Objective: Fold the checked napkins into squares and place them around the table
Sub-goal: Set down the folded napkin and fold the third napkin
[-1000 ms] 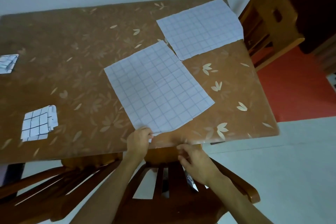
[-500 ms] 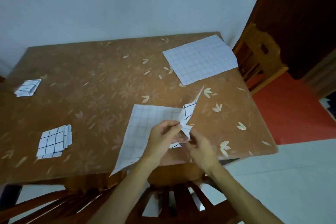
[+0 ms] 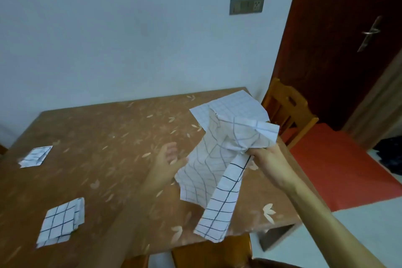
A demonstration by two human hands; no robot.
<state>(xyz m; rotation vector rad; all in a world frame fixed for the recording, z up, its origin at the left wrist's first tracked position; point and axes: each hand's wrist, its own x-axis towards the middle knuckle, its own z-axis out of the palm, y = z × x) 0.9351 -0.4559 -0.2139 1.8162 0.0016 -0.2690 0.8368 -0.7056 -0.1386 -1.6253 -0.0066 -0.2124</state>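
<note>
Right hand (image 3: 267,159) grips a crumpled napkin (image 3: 208,169) above the surface's (image 3: 108,137) front edge; left hand (image 3: 167,159) hovers, spread and loose, just beside it.

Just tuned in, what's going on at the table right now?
A person's right hand grips one checked napkin and holds it up, crumpled, above the table. The left hand is open beside it. Two folded napkins lie at the table's left; another unfolded napkin lies flat at the far right corner.
</note>
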